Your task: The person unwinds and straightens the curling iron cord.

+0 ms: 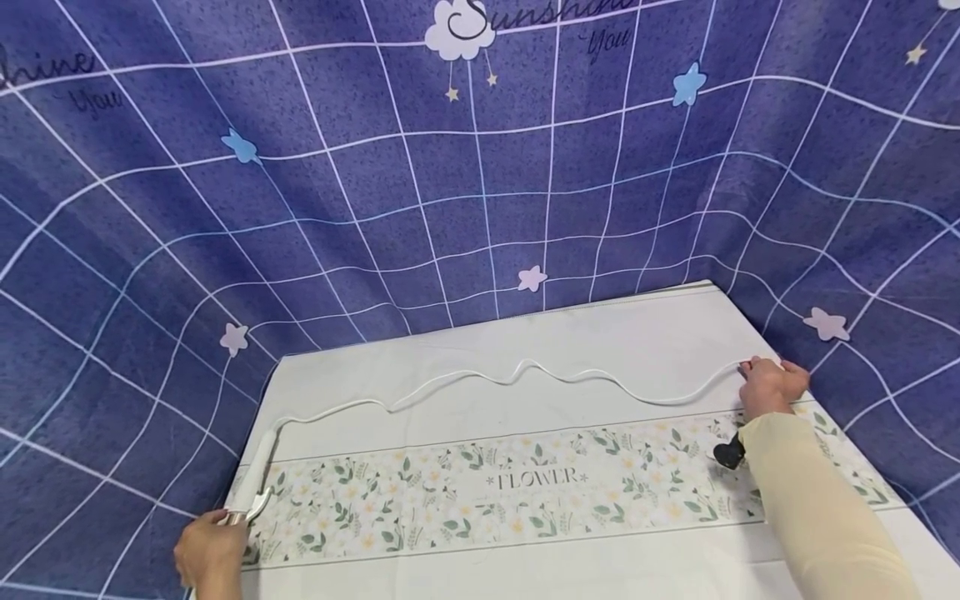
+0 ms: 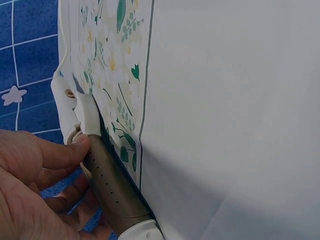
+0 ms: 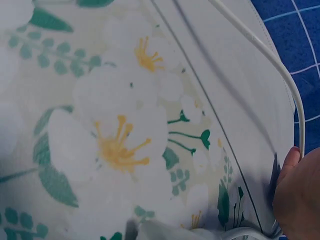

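A white-handled curling iron [image 1: 259, 467] lies at the left end of the table, its clamp lever facing right. My left hand [image 1: 212, 550] pinches it near the lever between thumb and fingers. In the left wrist view its brown barrel [image 2: 116, 186] has a row of small holes and a white tip. From the handle a white cord [image 1: 465, 372] runs in loose waves across the table to the right. My right hand [image 1: 774, 387] holds the cord close to the right edge; the cord's end is hidden. In the right wrist view the cord [image 3: 272, 60] arches into the fingers.
The table is covered by a white cloth [image 1: 600, 554] with a floral band [image 1: 420, 500] reading FLOWER. Blue grid-patterned curtains [image 1: 480, 167] with stars enclose its back and sides. A small black object [image 1: 729, 453] shows beside my right wrist.
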The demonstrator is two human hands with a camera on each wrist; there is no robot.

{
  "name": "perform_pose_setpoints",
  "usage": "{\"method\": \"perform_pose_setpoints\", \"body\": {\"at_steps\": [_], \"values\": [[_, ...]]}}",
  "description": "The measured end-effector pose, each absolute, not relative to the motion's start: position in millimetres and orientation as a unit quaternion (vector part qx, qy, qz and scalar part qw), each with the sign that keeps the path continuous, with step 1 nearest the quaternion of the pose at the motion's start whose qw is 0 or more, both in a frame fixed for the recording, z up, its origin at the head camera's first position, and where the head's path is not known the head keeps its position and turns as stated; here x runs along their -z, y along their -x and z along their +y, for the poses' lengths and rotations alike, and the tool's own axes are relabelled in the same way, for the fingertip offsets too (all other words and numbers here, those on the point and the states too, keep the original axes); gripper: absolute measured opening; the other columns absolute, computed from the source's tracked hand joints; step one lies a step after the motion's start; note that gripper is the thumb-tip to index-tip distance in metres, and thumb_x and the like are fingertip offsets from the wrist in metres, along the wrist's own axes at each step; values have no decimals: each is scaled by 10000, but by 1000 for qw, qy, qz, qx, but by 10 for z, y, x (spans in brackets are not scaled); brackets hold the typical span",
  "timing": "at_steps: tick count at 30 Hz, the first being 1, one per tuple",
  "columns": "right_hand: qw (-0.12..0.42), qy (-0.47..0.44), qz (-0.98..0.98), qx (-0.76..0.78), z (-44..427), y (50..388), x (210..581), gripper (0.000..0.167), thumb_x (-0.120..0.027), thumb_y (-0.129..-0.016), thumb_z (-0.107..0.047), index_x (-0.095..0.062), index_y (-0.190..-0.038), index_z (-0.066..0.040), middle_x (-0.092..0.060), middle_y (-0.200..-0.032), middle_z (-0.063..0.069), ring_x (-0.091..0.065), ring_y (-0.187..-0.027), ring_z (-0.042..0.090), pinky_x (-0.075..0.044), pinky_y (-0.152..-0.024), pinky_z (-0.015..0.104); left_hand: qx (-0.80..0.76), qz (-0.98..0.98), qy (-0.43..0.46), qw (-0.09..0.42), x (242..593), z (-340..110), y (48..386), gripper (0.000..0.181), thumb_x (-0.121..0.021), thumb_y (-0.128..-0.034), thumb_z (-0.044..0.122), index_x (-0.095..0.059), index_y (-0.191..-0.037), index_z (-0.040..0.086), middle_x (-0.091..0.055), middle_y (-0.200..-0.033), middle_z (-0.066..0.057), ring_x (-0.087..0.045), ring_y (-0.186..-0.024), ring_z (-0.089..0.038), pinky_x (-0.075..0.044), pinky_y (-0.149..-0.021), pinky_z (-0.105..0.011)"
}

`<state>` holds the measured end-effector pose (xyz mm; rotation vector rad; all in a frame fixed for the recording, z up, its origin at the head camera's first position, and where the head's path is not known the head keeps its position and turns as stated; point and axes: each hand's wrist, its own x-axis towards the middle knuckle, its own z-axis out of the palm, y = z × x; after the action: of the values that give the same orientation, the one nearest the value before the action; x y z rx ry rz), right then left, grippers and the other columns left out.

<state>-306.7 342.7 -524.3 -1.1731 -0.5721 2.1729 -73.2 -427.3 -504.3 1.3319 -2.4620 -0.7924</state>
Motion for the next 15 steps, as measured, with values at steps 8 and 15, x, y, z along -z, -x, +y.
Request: {"method": "perform_pose_setpoints", "body": {"at_steps": [8,15], "values": [[260,466,-378,-757,3386,3027,5289,532,-607,-765,159,-447,-1210,-84,-509,-686,-17,-533,-501,69,-479,-431,177,273,-842,-450,120,5022,-4245,725,407,-593,-834,152,-565,-1196,-33,-470,-1228,-366,-406,-1098,-599,-327,-822,-669],[221,452,-612,-611,3364,2968,5281,476,-554,-753,48,-480,-1217,-23,-525,-779,-12,-480,-413,16,-432,-380,169,272,-846,-443,117,5035,-4260,711,402,-594,-840,153,-560,-1197,-27,-456,-1223,-377,-391,-1105,-602,-307,-844,-671]]}}
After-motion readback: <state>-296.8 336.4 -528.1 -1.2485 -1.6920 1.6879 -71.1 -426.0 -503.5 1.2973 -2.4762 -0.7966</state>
